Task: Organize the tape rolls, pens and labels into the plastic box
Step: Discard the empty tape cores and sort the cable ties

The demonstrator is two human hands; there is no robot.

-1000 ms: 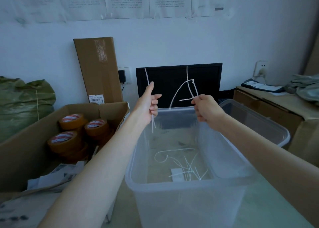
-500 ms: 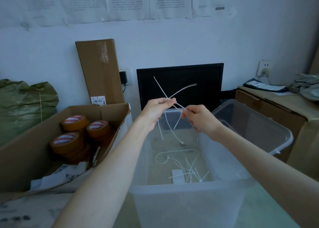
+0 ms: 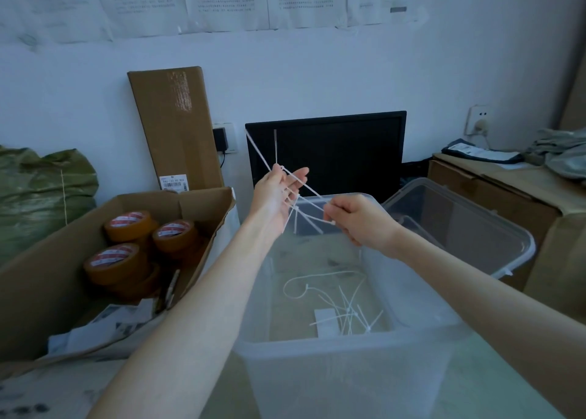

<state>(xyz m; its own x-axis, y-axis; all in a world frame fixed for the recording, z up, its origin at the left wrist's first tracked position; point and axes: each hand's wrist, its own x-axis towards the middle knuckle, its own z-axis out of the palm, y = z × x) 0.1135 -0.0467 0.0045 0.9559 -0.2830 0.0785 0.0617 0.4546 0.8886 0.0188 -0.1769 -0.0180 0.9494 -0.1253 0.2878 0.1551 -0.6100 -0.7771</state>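
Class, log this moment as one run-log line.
left hand: holds cable ties | right hand: pinches tie | over plastic box | tape rolls: unpacked

I can't read any text here: printed sheets (image 3: 222, 0) on wall are too small and blurred, barcode sticker (image 3: 173, 181) on the upright carton (image 3: 177, 124) has illegible digits, red-white labels on tape rolls (image 3: 131, 225) unreadable too
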